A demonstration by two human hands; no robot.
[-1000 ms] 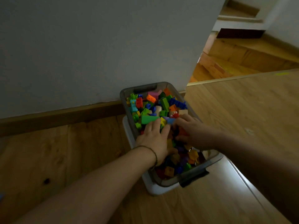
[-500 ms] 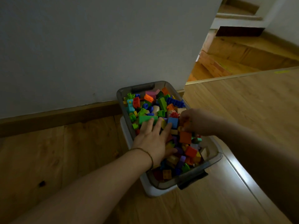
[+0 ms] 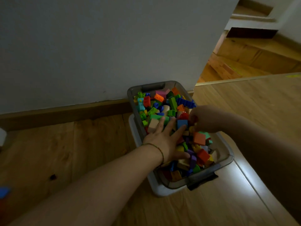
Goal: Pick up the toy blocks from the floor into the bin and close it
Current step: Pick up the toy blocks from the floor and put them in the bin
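A grey see-through bin stands on the wooden floor against the wall, heaped with coloured toy blocks. It rests on a white lid that shows under its left and near edges. My left hand lies flat on the blocks in the bin's middle, fingers spread and straight, one fingertip against a blue block. My right hand hovers over the bin's right side with its fingers curled down among the blocks; whether they grip one is hidden. A loose blue block lies on the floor at the far left.
A grey wall with a wooden skirting board runs behind the bin. To the upper right the floor ends at wooden steps. A small white object sits at the left edge.
My right hand has drawn back from the near middle of the bin to its right side, fingers curling. My left hand has slid slightly forward over the blocks, which have shifted.
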